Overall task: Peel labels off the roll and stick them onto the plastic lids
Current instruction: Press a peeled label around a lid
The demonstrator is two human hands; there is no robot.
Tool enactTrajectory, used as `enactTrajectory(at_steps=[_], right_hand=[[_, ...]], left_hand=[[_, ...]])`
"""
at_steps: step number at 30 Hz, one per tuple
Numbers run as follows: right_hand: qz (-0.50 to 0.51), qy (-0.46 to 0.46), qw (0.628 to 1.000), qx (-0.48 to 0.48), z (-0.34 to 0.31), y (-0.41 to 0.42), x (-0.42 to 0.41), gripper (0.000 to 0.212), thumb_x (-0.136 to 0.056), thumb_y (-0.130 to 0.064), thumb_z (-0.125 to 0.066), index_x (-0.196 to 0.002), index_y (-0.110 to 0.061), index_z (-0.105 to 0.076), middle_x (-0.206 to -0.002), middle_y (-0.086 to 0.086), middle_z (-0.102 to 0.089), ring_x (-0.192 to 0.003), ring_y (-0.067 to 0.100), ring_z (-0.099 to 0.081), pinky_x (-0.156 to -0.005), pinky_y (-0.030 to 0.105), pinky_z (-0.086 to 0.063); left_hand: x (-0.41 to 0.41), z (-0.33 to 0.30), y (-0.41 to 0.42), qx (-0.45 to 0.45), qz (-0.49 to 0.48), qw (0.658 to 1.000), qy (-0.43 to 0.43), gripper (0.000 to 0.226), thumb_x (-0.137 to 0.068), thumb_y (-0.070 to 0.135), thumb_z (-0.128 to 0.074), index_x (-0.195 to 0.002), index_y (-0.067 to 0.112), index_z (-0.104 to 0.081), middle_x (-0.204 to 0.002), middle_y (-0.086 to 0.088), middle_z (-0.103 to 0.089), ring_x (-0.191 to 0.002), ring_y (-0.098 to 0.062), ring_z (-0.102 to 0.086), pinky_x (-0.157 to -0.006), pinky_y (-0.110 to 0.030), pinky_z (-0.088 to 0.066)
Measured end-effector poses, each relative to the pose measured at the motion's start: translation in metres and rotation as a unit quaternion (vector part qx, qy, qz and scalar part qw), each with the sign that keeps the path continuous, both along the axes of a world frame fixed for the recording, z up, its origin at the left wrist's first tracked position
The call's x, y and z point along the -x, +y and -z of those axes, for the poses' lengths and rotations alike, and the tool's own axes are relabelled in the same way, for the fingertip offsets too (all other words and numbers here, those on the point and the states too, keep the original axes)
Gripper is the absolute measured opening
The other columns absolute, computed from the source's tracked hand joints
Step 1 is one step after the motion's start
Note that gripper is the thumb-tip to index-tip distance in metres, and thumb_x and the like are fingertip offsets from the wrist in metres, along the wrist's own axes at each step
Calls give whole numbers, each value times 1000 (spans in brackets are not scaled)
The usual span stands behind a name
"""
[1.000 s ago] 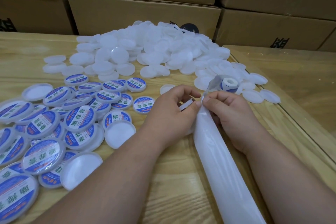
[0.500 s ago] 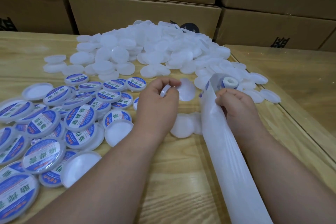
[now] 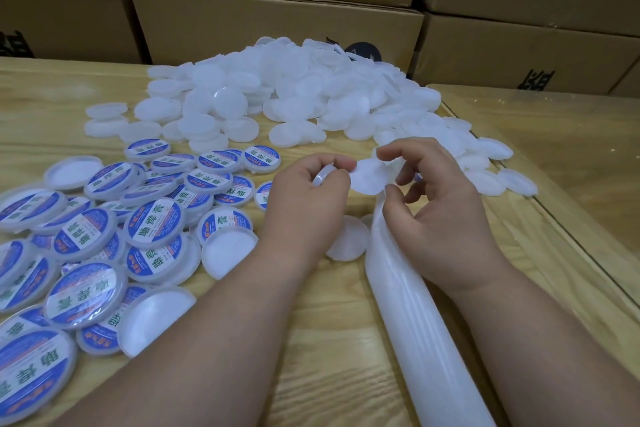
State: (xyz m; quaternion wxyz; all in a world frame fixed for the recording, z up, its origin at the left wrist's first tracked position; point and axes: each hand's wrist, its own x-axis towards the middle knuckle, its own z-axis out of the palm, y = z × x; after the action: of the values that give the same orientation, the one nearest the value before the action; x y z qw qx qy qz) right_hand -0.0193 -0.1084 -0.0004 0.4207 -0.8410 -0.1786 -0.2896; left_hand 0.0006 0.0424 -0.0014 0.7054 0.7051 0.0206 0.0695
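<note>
Stacked cardboard boxes [image 3: 277,21] behind wooden table [image 3: 329,340]

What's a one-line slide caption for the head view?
Both hands, left hand and right hand, hold a blank white disc above the backing strip, labelled lids left, unlabelled lids behind.

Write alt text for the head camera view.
Two bare hands meet over a wooden table: the left hand holds a plain white lid, and the right hand reaches to it above a long white backing strip. Labelled blue lids lie left, a pile of plain lids behind, before cardboard boxes.
</note>
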Motion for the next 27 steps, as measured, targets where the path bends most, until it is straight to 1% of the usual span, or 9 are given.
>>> enactTrajectory(at_steps=[3, 7, 9, 12, 15, 17, 19, 23, 27], right_hand=[[11, 6, 1000, 7, 0, -2, 0, 49, -82, 1, -66, -115, -35, -62, -108, -22, -61, -91, 11, -55, -74, 15, -43], [13, 15, 1000, -7, 2, -3, -1, 42, -83, -6, -68, -112, -35, -63, -102, -18, -63, -91, 14, -56, -74, 18, -45], [11, 19, 1000, -15, 4, -3, -2, 40, -83, -9, -67, -112, -36, -64, -100, -19, -64, -91, 15, -58, -74, 19, -46], [6, 26, 999, -19, 5, -3, -3, 42, -83, -8, -66, -113, -38, -63, -99, -18, -65, -91, 15, -59, -74, 21, -47], [2, 28, 1000, -8, 6, -4, -3, 46, -83, -5, -66, -114, -38, -63, -100, -18, -66, -92, 13, -58, -75, 23, -47], [0, 28, 1000, 0, 6, -4, -3, 46, -83, -6, -66, -116, -37, -63, -102, -18, -65, -93, 12, -57, -75, 21, -47], [-1, 30, 1000, 5, 6, -4, -3, 45, -82, -8, -67, -116, -37, -63, -102, -18, -64, -93, 11, -56, -75, 20, -46], [3, 31, 1000, -2, 5, -3, -3, 42, -83, -11, -67, -114, -39, -63, -101, -18, -64, -91, 12, -57, -75, 17, -45], [6, 33, 999, -33, 3, -1, -2, 39, -84, -11, -66, -110, -40, -64, -97, -17, -65, -89, 15, -59, -73, 20, -47]], left_hand=[[-1, -1, 1, 4, 0, 1000, 5, 22, -87, 20, -61, -84, 35, -76, -61, 17, -63, -63, -10, -58, -60, -24, -46], [1, -2, 1, 7, 12, 1000, 6, 20, -78, 28, -59, -84, 37, -76, -58, 12, -62, -62, -13, -57, -62, -28, -48], [1, -3, 1, 8, 14, 1000, 8, 20, -81, 24, -60, -84, 34, -77, -58, 10, -62, -61, -13, -58, -59, -25, -48], [-1, -3, 2, 20, 2, 1000, 14, 23, -88, 15, -60, -85, 30, -77, -61, 13, -64, -55, -8, -59, -52, -16, -46], [-2, -4, 3, 36, -11, 999, 14, 24, -89, 12, -60, -85, 28, -77, -67, 14, -66, -53, -4, -59, -53, -15, -48], [-2, -5, 3, 45, -14, 999, 13, 25, -88, 10, -60, -85, 27, -77, -64, 13, -66, -54, -5, -59, -53, -16, -48], [-2, -5, 3, 49, -11, 999, 12, 25, -88, 10, -59, -84, 28, -77, -63, 12, -66, -55, -7, -59, -55, -18, -49], [-2, -4, 3, 42, -1, 999, 14, 27, -88, 12, -60, -80, 32, -78, -64, 9, -66, -56, -7, -60, -65, -31, -51], [-1, -3, 3, 33, 23, 999, 1, 20, -80, 24, -61, -80, 36, -77, -66, 11, -68, -57, -7, -61, -67, -32, -51]])
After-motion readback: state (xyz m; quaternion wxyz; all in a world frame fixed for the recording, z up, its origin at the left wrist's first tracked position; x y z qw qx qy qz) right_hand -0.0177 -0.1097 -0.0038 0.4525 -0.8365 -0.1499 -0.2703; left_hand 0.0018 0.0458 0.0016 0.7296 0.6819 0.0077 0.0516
